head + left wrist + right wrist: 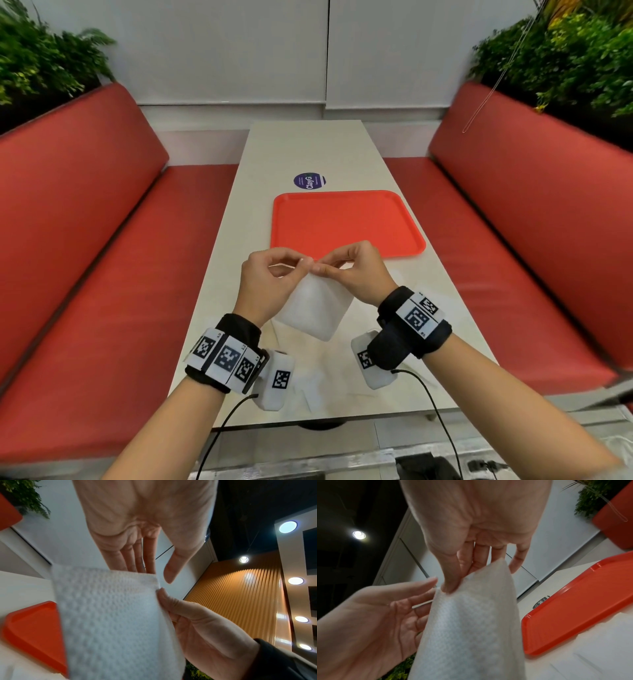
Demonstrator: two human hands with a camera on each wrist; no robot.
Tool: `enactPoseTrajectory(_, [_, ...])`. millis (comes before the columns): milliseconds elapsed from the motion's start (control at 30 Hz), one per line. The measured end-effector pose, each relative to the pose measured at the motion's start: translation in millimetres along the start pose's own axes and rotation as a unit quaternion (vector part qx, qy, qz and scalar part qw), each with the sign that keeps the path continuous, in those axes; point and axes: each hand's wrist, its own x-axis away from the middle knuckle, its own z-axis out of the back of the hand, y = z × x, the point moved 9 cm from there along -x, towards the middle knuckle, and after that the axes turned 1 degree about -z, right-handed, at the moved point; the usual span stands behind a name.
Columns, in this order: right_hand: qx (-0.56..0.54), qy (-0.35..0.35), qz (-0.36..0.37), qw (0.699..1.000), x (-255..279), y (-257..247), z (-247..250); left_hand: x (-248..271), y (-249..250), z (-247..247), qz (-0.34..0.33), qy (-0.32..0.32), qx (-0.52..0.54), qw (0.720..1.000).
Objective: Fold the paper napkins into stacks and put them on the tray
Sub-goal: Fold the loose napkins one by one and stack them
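I hold one white embossed napkin [315,308] in the air, just short of the near edge of the empty red tray [342,222]. My right hand [327,269] pinches its top corner; in the right wrist view the thumb [452,584] presses the napkin [471,628] against the fingers behind it. My left hand [301,265] meets it at the same corner. In the left wrist view its straight fingers [132,561] reach behind the napkin [111,615], while the thumb [169,574] stands slightly off the edge. The napkin hangs down between my wrists.
More white napkins lie on the pale table [308,150], some near the front edge [315,390] and some under my right wrist [424,298]. A round purple sticker [309,180] sits beyond the tray. Red benches [85,240] flank the table on both sides.
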Motion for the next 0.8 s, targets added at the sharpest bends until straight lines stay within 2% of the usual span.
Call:
enactPoseTrajectory(200, [-0.019,-0.028,-0.007,0.999,-3.5,-0.5,-17.4,-3.2,-13.9,35.7,0.007,0.073,-0.024,0.997])
enactPoseTrajectory(300, [-0.085,-0.049,-0.034,0.995,-2.2,8.4,-25.5,-1.4,-35.5,66.7,0.038,0.106,-0.010,0.994])
enactPoseTrajectory(367, [-0.135,-0.082,-0.051,0.986,1.2,11.4,-41.0,3.7,-47.7,81.6,0.051,0.120,0.009,0.991])
enactPoseTrajectory(467, [-0.231,-0.144,-0.096,0.958,7.6,15.2,-76.5,10.3,-64.9,95.9,0.071,0.150,0.037,0.985])
enactPoseTrajectory(533, [-0.246,-0.134,-0.116,0.953,6.6,20.7,-95.0,12.2,-82.5,103.7,0.097,0.165,0.057,0.980])
enactPoseTrajectory(600, [-0.234,-0.093,-0.133,0.959,2.1,33.3,-107.3,15.5,-97.4,108.3,0.117,0.145,0.057,0.981])
enactPoseTrajectory(700, [-0.231,-0.043,-0.168,0.957,0.0,54.1,-123.4,23.3,-113.4,107.7,0.137,0.067,-0.005,0.988])
enactPoseTrajectory(800, [-0.187,-0.040,-0.187,0.964,2.5,70.1,-141.2,34.2,-126.1,109.0,0.138,0.021,-0.078,0.987])
